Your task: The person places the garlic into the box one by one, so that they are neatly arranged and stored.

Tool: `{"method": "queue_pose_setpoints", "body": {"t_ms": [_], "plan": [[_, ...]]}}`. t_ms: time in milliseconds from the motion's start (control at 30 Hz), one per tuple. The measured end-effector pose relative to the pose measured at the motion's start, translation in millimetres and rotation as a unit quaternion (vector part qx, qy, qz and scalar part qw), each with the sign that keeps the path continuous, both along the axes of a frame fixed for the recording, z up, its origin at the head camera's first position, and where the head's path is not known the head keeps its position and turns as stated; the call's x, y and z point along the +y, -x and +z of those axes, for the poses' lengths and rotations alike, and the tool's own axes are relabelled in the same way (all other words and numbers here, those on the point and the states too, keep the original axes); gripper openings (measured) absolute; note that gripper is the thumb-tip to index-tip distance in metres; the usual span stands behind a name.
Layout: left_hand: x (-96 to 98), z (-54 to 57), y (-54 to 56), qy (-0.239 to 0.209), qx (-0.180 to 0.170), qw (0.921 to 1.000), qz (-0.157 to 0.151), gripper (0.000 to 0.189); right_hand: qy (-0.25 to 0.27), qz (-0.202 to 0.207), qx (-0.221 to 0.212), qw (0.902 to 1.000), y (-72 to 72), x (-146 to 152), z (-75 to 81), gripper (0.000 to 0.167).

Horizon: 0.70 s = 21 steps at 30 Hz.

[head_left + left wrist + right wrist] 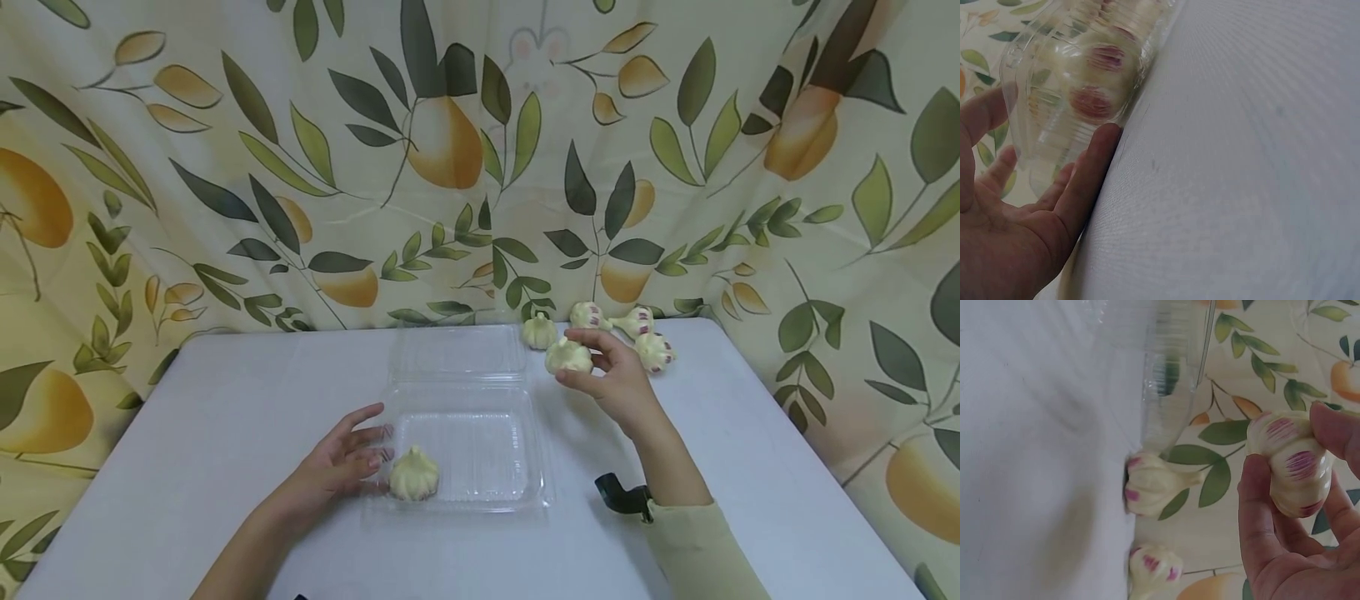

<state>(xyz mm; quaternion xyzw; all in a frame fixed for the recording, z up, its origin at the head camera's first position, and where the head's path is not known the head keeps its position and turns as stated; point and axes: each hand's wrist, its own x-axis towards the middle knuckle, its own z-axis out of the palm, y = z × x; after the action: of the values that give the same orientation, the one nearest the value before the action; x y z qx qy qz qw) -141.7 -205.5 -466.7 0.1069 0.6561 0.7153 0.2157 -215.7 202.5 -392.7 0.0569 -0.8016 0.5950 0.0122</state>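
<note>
We see the right hand [621, 385] pinching a garlic bulb [567, 357] between thumb and fingertips, holding it up off the table; from the right wrist, its purple streaks show. The left hand [339, 463] grasps nothing: its fingers are spread and relaxed, touching the near-left side of a clear plastic container [476, 458]. Just inside that wall, right beside the left fingertips, we find a second garlic bulb [414, 475] sitting upright. The container lies between our two hands, its lid [459, 354] folded back flat and reaching farther out than the left hand. Just beyond the right hand we count a pale bulb [539, 332] and three purple-marked bulbs [643, 322] near the table's far edge. A black curved piece [622, 495] sits at the right wrist, by a pale sleeve [701, 546]. Under both hands spreads a white table [225, 400]; past them hangs a fruit-and-leaf-patterned cloth [300, 108].
</note>
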Motion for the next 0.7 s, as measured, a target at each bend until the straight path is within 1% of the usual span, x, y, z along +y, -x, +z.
{"method": "queue_pose_setpoints", "body": {"t_ms": [267, 500, 700], "plan": [[-0.4, -1.2, 0.1, 0.0, -0.001, 1.0, 0.001, 0.073, -0.002, 0.008, 0.004, 1.0, -2.8, -3.2, 2.2, 0.061], [0.4, -1.2, -0.3, 0.005, 0.0, 1.0, 0.003, 0.074, -0.002, 0.019, 0.029, 0.9994, -5.2, -7.0, 4.4, 0.059], [0.7, -0.4, -0.3, 0.006, 0.004, 1.0, 0.001, 0.073, -0.016, 0.019, 0.022, 0.9994, -6.3, -9.7, 4.3, 0.06]]}}
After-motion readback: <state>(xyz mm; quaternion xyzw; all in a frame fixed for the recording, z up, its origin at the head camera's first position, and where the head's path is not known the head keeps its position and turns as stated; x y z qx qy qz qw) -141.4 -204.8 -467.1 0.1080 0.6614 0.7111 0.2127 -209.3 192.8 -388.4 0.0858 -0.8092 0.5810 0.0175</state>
